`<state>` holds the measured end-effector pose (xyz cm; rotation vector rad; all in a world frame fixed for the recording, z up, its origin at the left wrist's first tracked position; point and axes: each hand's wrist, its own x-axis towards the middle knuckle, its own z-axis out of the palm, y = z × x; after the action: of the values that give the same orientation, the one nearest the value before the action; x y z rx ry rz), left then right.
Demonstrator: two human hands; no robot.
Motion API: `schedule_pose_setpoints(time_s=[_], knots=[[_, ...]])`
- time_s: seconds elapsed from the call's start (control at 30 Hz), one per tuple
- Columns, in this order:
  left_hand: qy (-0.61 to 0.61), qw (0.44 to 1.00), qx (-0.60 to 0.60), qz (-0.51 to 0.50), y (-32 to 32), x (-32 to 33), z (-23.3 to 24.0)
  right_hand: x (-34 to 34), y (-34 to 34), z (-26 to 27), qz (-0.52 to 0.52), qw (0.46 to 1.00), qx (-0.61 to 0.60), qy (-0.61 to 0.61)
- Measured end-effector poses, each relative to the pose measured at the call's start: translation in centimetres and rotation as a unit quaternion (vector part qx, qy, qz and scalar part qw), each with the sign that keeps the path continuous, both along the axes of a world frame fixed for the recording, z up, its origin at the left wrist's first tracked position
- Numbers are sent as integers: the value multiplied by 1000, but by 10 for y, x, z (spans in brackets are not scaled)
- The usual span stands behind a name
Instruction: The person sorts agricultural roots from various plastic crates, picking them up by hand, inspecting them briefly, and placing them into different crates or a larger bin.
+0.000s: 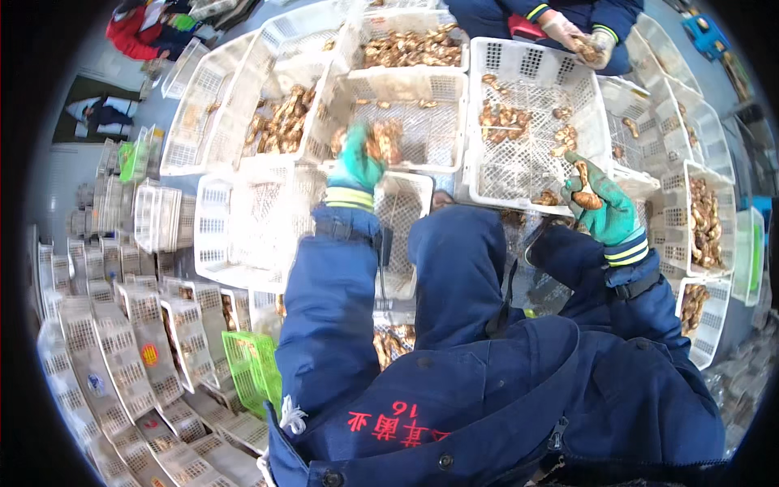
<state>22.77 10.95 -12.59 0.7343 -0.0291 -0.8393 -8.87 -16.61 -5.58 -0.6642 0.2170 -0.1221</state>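
My right hand [599, 198], in a green glove, holds a brown mushroom [586, 189] with a pale stem at the near right corner of a white plastic crate [478, 170]. Several mushrooms [506, 119] lie in that crate in small groups. My left hand [356, 155], gloved in green and somewhat blurred, is over the near left part of another white crate [453, 159]. Brown mushrooms [384, 140] show close beside its fingers; whether it grips them I cannot tell. A few small mushrooms [428, 104] lie along that crate's far side.
Crates of mushrooms [414, 49] stand beyond and at the left. Across from me a co-worker's gloved hands [587, 49] hold mushrooms. Stacked white crates [134, 341] and a green crate [252, 365] fill the lower left. Another person in red [131, 33] is at the upper left.
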Motion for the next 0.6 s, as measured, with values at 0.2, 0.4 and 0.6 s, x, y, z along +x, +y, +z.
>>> schedule_pose_setpoints(time_s=[0.2, 0.4, 0.6], knots=[[-168, 975, 141, 40, -78, 40, 56, -11, -12, -1, -44, 998, -9, 31], [-139, 979, 142, -49, -67, -62, 57, 5, 3, 7, -32, 990, -139, 23], [-211, 960, 37, -177, -75, -201, 106, 35, 66, 51, -16, 942, -334, -22]])
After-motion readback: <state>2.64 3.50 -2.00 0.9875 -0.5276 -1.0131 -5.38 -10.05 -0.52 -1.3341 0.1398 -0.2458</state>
